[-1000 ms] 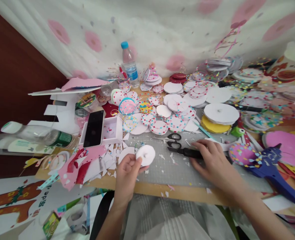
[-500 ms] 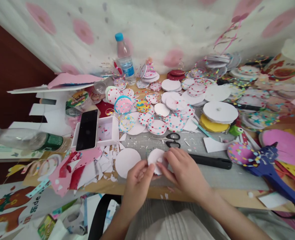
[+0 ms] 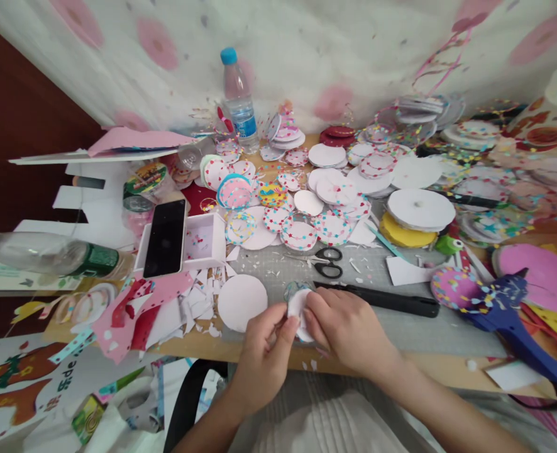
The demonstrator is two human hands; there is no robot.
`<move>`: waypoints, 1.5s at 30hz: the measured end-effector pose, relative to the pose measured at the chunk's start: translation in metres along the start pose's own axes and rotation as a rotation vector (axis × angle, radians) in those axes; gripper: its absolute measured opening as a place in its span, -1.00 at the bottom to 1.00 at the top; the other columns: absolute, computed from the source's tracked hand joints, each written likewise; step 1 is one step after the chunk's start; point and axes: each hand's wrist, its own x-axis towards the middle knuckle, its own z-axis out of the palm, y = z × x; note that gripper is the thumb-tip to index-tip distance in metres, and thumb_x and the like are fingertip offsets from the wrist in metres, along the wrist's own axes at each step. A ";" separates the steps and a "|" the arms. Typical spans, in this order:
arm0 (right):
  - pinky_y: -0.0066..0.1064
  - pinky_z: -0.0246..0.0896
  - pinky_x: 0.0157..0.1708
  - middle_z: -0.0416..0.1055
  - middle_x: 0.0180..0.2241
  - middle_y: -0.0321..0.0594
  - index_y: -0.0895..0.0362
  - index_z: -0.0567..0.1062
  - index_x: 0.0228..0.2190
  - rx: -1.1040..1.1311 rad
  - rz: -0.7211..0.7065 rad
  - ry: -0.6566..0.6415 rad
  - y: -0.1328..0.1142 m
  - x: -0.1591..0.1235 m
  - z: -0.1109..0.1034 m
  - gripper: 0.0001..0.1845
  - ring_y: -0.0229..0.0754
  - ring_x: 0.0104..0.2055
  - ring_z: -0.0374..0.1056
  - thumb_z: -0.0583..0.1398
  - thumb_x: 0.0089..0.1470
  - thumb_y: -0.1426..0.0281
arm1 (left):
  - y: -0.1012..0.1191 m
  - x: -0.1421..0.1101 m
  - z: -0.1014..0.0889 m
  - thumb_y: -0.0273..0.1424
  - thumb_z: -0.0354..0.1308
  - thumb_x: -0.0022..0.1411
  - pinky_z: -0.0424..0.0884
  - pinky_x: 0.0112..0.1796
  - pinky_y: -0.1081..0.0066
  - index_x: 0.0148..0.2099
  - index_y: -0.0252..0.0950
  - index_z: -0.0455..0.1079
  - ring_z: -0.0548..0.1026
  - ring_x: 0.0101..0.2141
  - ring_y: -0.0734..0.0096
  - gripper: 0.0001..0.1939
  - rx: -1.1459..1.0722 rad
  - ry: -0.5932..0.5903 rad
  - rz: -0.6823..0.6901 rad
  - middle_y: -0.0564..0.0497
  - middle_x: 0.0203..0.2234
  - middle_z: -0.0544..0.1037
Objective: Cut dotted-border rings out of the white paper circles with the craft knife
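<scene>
- Small white disc [image 3: 298, 306]: located directly in front of you, held over the near part of the grey mat [image 3: 452, 336]. It is tilted, with much of its face turned away from your view.
- Your left hand [image 3: 265, 353], at 7 o'clock from the disc: thumb and forefinger drawn narrow, pinching the rim, thumb on the near face.
- Your right hand [image 3: 348, 324], at 4 o'clock: fingers bunched close, gripping the opposite side. Fingertips hidden; exact contact cannot be told.
- Step in hand, as judged: two-handed handling of the disc, probably working or pressing at its face or edge. What lies under your right fingers is not visible. Some bluish trim shows at the far edge, too small to identify.
- Next move, as judged: calls for a steady left pinch and light, even right-hand pressure, since thin stock could bend or slip.
- Surroundings: a larger white disc [image 3: 242, 303] lies flat at 9 o'clock, apart from your hands. Scissors [image 3: 317, 259] lie at 1 o'clock. A long black tool [image 3: 394, 298] lies at 3 o'clock, its near end just beside your right hand. A blue glue gun [image 3: 517, 330] rests farther out, also at 3 o'clock. Star-trimmed discs [image 3: 298, 235] crowd 12 o'clock.
</scene>
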 end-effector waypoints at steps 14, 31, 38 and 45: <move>-0.38 0.07 -0.50 0.32 -0.57 -0.23 0.08 0.29 -0.48 0.168 0.045 0.070 0.000 -0.010 0.016 -0.62 -0.18 -0.53 0.20 -0.16 0.31 0.41 | -0.001 0.002 -0.002 -0.44 -0.02 0.30 0.21 -0.44 0.55 -0.42 -0.29 0.22 0.32 -0.51 0.55 -0.79 0.374 0.007 0.297 0.12 -0.57 0.34; -0.32 0.13 -0.35 0.33 -0.41 -0.24 0.08 0.27 -0.38 0.657 0.354 -0.346 -0.005 -0.007 -0.018 -0.85 -0.17 -0.38 0.23 -0.02 0.25 0.39 | -0.008 0.003 -0.001 -0.55 0.05 0.27 0.50 -0.27 0.41 -0.11 -0.33 0.38 0.58 -0.34 0.35 -0.84 0.813 0.195 0.721 -0.04 -0.36 0.61; -0.31 0.15 -0.33 0.36 -0.40 -0.21 0.08 0.23 -0.38 0.681 0.301 -0.360 -0.010 -0.006 -0.016 -0.87 -0.16 -0.40 0.23 -0.05 0.21 0.44 | -0.004 0.000 -0.008 -0.52 0.01 0.30 0.53 -0.28 0.40 -0.10 -0.40 0.37 0.59 -0.38 0.32 -0.84 1.000 0.151 0.940 -0.09 -0.40 0.62; -0.30 0.16 -0.28 0.37 -0.37 -0.21 0.07 0.22 -0.37 0.700 0.288 -0.350 -0.016 -0.007 -0.010 -0.89 -0.15 -0.36 0.24 -0.04 0.12 0.51 | -0.009 -0.005 -0.010 -0.46 -0.01 0.33 0.54 -0.31 0.38 -0.08 -0.45 0.40 0.60 -0.37 0.28 -0.78 1.161 0.139 1.071 -0.16 -0.38 0.63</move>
